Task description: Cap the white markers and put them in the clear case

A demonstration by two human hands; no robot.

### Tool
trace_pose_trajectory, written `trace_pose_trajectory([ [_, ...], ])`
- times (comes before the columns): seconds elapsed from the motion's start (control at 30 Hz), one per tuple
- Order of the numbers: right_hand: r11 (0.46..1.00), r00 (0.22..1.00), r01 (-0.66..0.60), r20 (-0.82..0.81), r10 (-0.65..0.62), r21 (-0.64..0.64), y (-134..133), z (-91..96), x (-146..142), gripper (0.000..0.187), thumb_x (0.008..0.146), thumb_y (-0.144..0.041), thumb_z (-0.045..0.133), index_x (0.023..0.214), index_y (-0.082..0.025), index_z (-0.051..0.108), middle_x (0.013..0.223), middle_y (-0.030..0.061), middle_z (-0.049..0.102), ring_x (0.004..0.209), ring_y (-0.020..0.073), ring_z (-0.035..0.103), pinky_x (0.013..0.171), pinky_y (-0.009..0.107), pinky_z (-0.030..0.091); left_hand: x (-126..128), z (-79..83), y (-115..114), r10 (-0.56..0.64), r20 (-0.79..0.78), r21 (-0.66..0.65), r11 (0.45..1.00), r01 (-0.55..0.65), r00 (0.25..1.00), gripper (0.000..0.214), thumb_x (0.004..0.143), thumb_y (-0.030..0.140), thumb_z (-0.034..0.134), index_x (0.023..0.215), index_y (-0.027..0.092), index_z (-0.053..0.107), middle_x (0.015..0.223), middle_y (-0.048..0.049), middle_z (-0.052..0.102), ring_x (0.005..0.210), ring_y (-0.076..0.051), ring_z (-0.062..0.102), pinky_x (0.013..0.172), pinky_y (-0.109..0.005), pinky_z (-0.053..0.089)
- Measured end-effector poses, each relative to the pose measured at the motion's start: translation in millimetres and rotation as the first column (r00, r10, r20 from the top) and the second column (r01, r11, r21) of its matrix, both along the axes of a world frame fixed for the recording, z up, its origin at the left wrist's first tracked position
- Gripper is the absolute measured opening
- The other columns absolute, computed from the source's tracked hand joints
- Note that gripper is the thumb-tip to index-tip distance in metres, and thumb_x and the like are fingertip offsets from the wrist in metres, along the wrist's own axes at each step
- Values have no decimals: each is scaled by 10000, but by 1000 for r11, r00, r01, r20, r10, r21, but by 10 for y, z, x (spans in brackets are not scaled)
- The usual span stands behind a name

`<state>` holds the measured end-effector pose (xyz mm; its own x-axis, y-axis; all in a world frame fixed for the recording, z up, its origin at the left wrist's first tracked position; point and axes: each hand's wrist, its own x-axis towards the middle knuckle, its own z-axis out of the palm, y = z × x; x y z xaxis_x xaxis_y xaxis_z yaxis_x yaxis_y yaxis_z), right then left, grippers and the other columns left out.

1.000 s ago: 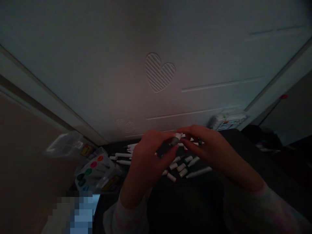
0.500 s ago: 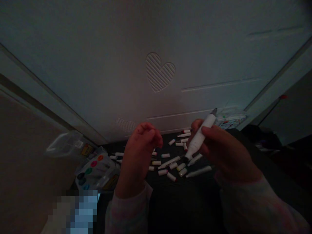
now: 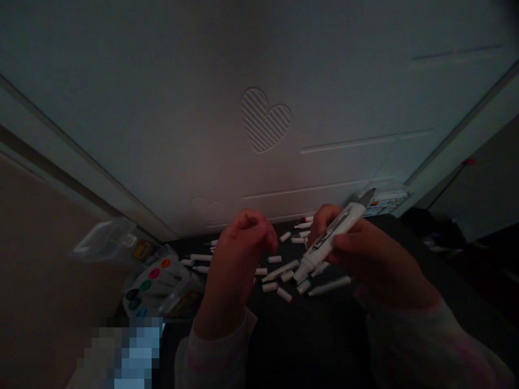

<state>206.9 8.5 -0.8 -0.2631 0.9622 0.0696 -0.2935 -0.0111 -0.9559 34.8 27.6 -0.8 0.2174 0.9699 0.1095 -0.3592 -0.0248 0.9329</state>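
Between the thumb and fingers of my right hand is a white marker, tilted, with a dark grey tip at its upper end and dark print along the barrel. My left hand hovers left of it with the fingers curled in against the thumb; whatever they may hold is hidden. Below and between the hands, several loose white caps with coloured ends lie scattered on the dark tabletop. Uncapped markers lie among them, one of them a white marker below my right hand.
At the left, an opened clear plastic case holds several markers with coloured ends, its clear lid tipped back. A clear package sits at the back right. A pale panel with embossed hearts rises behind the tabletop.
The marker in my right hand has turned, bringing its printed side into view, and shifted slightly down; its lower end now looks white instead of dark. My left hand has moved slightly right, fingers still curled.
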Motion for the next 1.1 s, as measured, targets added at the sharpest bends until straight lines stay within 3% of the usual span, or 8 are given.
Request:
trace_pose_trajectory([
  [0.07,999,993,-30,112,27,30,-25,9,26,139,677,-246,635,787,-198,565,680,-9,523,613,127,514,544,235,410,-41,1,-27,41,-177,66,997,-30,983,69,731,238,542,691,186,521,604,27,500,581,-99,471,557,-228,392],
  [0.17,992,972,-121,205,114,21,-51,27,56,117,711,-224,626,810,-206,567,724,-6,565,662,134,556,579,232,440,-96,34,-91,-3,-373,89,995,39,928,61,742,255,579,758,196,583,697,16,560,639,-106,515,567,-216,402],
  [0.27,983,966,-184,191,176,27,-63,24,71,110,737,-212,619,836,-226,573,737,-21,585,653,114,559,568,207,437,-130,75,-142,-91,-490,49,990,131,867,80,754,270,597,811,216,612,741,20,603,680,-110,549,571,-202,405],
  [0.4,978,964,-206,179,195,43,-70,-7,73,126,748,-193,624,854,-249,586,728,-39,579,644,89,543,556,175,425,-150,118,-157,-111,-597,59,982,182,794,128,742,279,623,847,206,634,783,8,636,714,-121,573,595,-206,416],
  [0.63,987,955,-151,267,130,61,-61,21,47,149,745,-205,625,885,-231,581,765,-14,573,671,111,552,578,200,451,-154,178,-129,-118,-693,110,958,266,711,66,723,217,641,785,204,657,709,36,646,653,-113,582,597,-207,417],
  [0.9,994,965,-53,262,26,95,-27,1,36,186,729,-198,628,901,-238,570,772,-17,558,684,115,543,575,201,443,-157,155,-108,2,-734,184,963,196,680,92,690,225,660,777,201,643,712,26,649,632,-121,572,582,-225,417],
  [1.1,999,971,-9,241,-2,46,-28,-5,15,185,724,-217,635,900,-237,581,767,-17,582,685,124,568,573,217,446,-151,128,-100,21,-749,183,967,177,662,132,698,257,650,814,198,632,744,16,652,670,-132,584,577,-229,415],
])
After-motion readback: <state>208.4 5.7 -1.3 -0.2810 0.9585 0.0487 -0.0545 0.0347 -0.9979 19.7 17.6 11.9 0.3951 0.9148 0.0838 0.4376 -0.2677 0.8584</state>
